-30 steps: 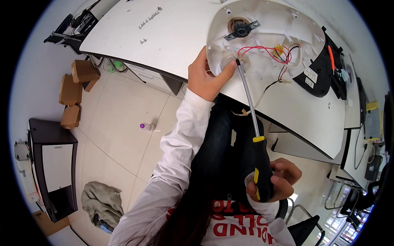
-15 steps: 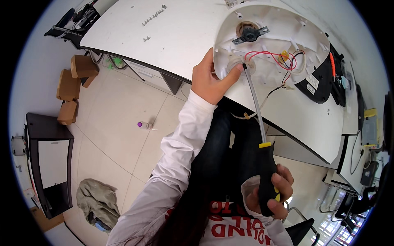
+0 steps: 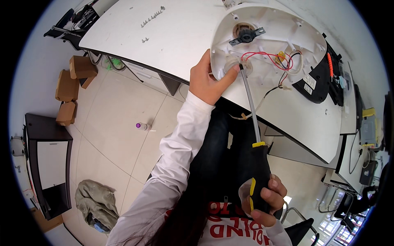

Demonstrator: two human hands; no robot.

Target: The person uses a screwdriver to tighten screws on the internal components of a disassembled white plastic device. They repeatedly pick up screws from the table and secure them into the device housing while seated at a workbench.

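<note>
White shell point(image 3: 283, 37), steadied at rim by left hand point(image 3: 207, 80). Right hand point(image 3: 264, 197) fisted round screwdriver point(image 3: 254, 135); tip by thumb. Risk: slip may stab thumb or nick red wires point(image 3: 266, 55).

Housing point(image 3: 266, 45) on the bench point(image 3: 172, 37), near its front edge; screws point(image 3: 152, 17) far left of it, bottle point(image 3: 141, 126) below on the floor point(image 3: 115, 123).

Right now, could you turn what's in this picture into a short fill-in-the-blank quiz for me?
1. The right hand grips the black-and-yellow handle of a long ____.
2. The left hand steadies the white plastic housing at its ____ edge.
3. Inside the housing, the thin red wires are coloured ____.

Missing words: screwdriver; near; red
</note>
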